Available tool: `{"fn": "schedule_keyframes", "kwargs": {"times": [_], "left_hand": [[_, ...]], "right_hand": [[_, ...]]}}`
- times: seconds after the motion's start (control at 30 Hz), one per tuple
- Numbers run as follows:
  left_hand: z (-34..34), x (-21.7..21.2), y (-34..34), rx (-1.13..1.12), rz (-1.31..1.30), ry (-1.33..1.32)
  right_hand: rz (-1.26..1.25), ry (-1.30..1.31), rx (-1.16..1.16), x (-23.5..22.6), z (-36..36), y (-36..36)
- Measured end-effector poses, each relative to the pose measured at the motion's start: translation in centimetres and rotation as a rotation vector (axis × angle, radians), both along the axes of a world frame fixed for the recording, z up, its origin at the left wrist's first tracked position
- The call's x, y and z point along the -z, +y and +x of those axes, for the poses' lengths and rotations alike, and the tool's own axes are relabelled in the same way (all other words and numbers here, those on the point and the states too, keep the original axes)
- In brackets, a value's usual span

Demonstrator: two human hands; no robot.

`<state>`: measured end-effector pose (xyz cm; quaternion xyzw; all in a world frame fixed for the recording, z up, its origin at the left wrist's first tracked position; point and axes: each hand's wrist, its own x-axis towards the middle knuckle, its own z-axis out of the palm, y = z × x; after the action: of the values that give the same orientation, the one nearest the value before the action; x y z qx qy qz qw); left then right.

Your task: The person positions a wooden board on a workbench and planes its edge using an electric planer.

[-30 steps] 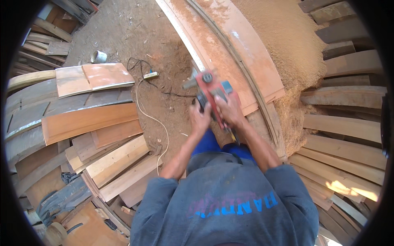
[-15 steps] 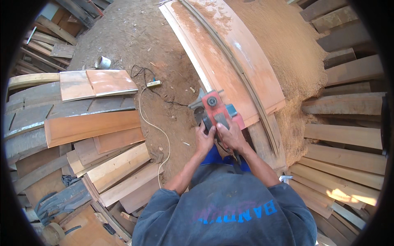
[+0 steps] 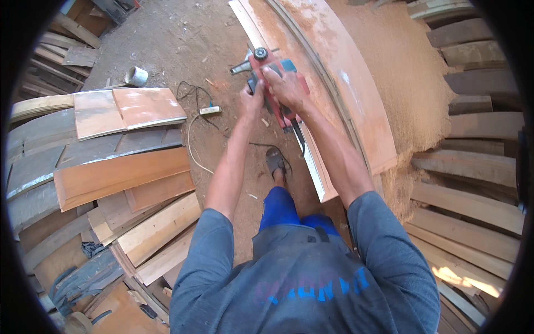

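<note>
A red electric hand planer [image 3: 272, 107] with a black front knob rests along the left edge of a wide reddish wooden board [image 3: 359, 89]. My right hand [image 3: 285, 89] is closed around the planer's handle. Beside it, my left hand [image 3: 252, 100] grips a dark part on the planer's left side, its fingers partly hidden. A metal side guide [image 3: 241, 68] sticks out to the left of the tool. From its rear a black cord [image 3: 299, 136] hangs down over the board's pale edge. Lengthwise on the board lies a long narrow wood strip [image 3: 329, 83].
A white power strip [image 3: 209, 110] with cords lies on the dirt floor, near a white can [image 3: 136, 76]. Boards [image 3: 122, 175] are stacked on the left, more planks [image 3: 473, 161] on the right. Sawdust [image 3: 409, 83] covers the ground beyond the board. My sandalled foot [image 3: 275, 161] stands left of it.
Both hands have pushed the planer forward along the board's left edge, away from my body. My arms are now stretched out, and my foot and more of the near edge have come into sight.
</note>
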<state>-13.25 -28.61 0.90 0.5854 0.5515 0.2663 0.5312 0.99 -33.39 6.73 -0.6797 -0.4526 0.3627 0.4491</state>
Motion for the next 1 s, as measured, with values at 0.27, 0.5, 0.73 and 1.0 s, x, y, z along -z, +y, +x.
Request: {"fn": "schedule_keyframes", "kwargs": {"times": [0.27, 0.5, 0.73, 1.0], "left_hand": [[-2.0, 1.2, -8.4, 0.093, 0.146, -0.036], [-6.3, -0.3, -27.3, 0.187, 0.082, 0.240], [-9.8, -1.9, -42.3, 0.306, -0.048, 0.241], [-7.1, 3.4, -29.2, 0.136, -0.064, -0.147]], "right_hand": [[-0.208, 0.130, 0.111, -0.3, -2.0, -9.3], [-0.267, 0.231, 0.110, -1.1, -5.0, -27.9], [-0.254, 0.256, 0.123, -1.8, -8.6, -43.7], [-0.252, 0.195, 0.084, -0.9, -6.3, -30.7]]}}
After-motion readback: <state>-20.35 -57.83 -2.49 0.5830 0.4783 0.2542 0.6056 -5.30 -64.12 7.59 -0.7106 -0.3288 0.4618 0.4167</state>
